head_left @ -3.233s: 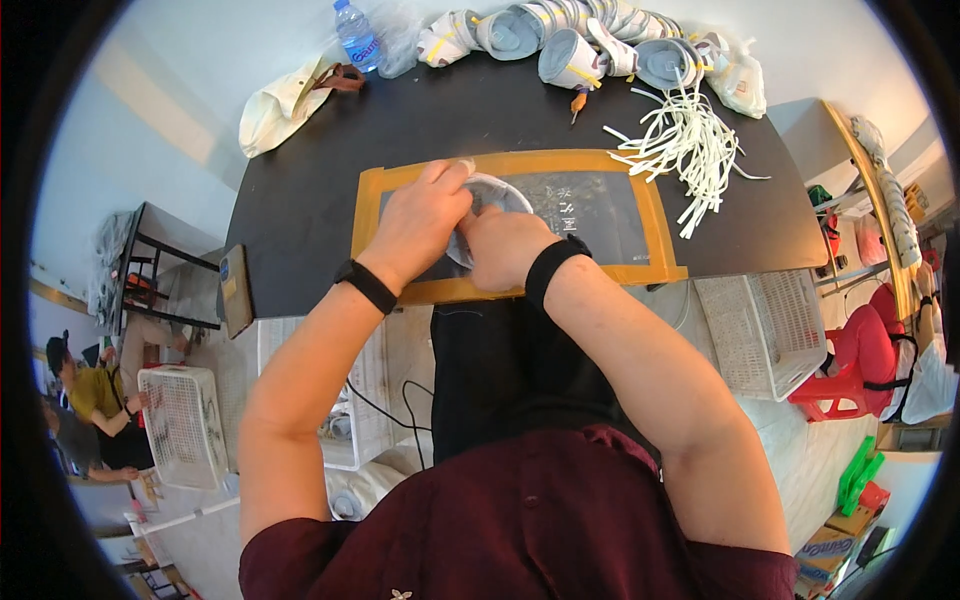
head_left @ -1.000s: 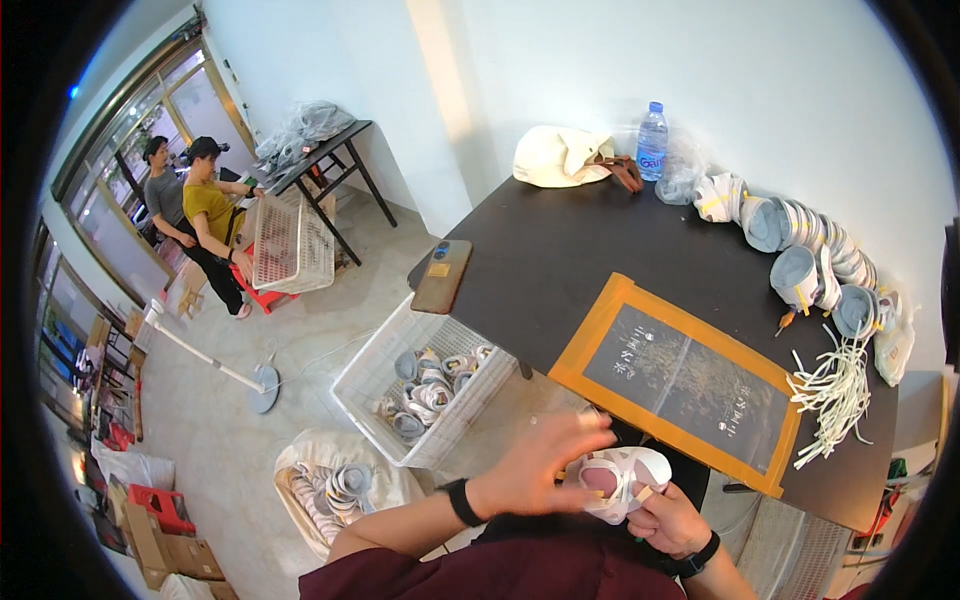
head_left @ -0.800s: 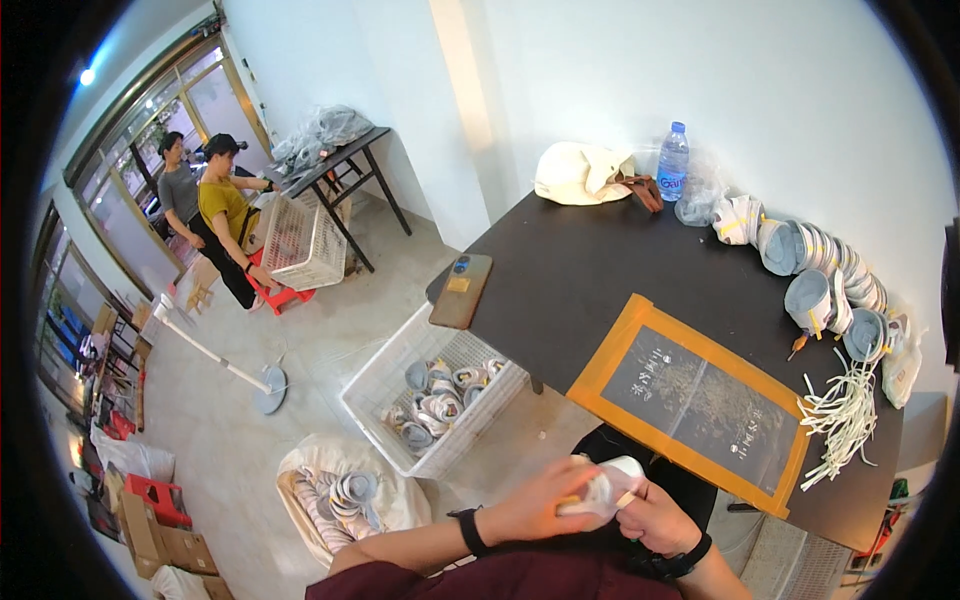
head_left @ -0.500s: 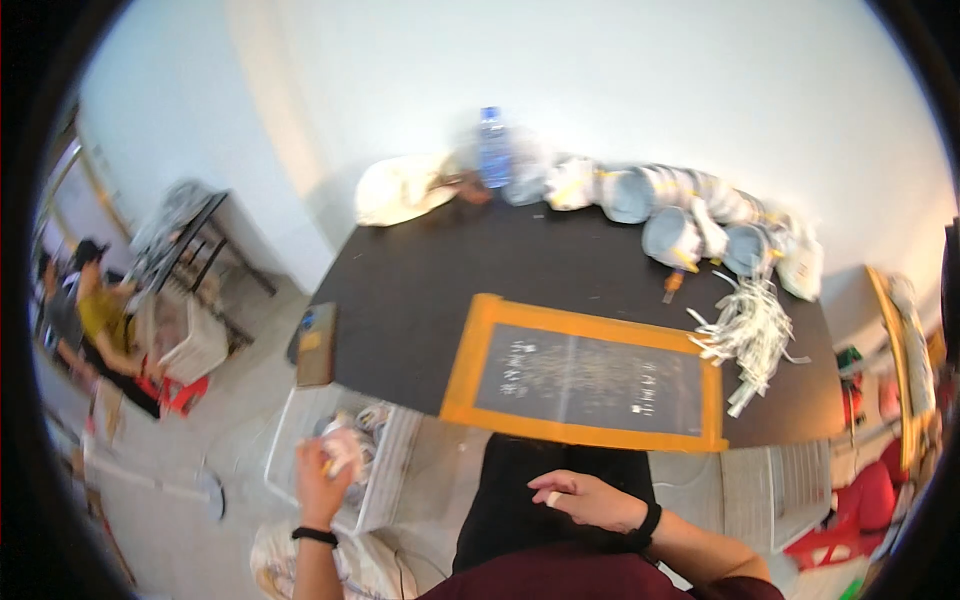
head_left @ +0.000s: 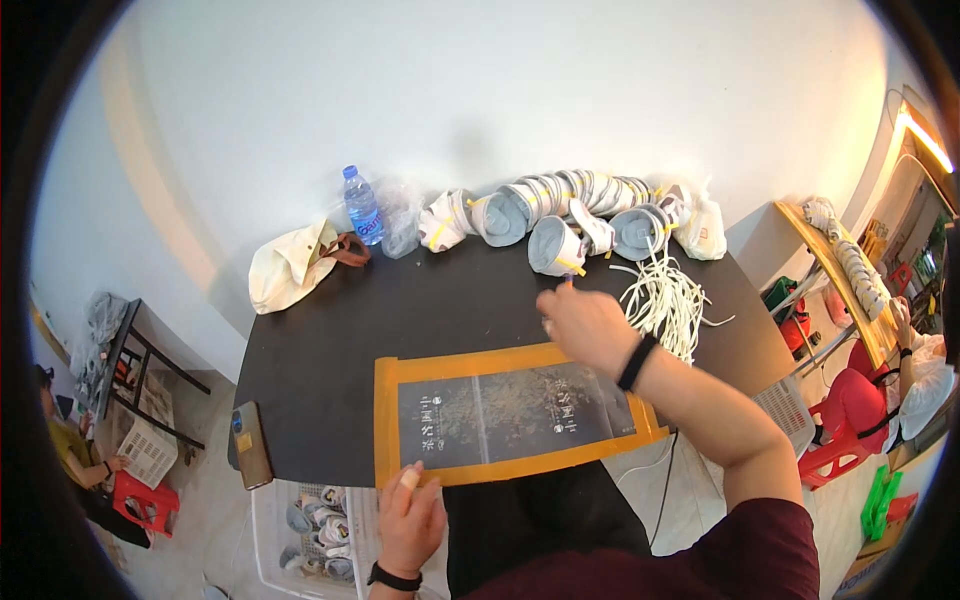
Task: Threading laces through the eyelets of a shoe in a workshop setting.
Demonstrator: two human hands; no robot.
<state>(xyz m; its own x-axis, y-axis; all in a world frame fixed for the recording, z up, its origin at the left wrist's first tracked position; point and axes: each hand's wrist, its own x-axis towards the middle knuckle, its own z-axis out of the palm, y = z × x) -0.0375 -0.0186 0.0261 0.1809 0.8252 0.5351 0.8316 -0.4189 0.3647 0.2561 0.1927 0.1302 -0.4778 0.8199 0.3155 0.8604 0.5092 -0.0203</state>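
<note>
My left hand (head_left: 410, 522) rests at the near left corner of a dark mat (head_left: 520, 415) edged with orange tape. Its fingers are loosely bent and apart, one wearing a pale finger cover, and nothing shows in them. My right hand (head_left: 590, 325) reaches over the mat's far edge with its fingers curled down. Whatever those fingers hold is hidden; a small orange bit peeks out just beyond them. Past it stand white and grey shoe uppers (head_left: 555, 247) with yellow strips, several nested in a long row. To the right of the hand lies a bundle of white laces (head_left: 665, 305).
On the dark table (head_left: 320, 350) are a cream cloth bag (head_left: 290, 270), a blue-labelled water bottle (head_left: 363, 208) and, at the left edge, a phone (head_left: 252, 447). A white crate (head_left: 268, 545) of shoe pieces stands below. Other people sit at both sides.
My left hand came from over the crate to the mat corner; the whitish piece it held is gone from it. My right hand moved from my lap to the table's far part. The view swung right.
</note>
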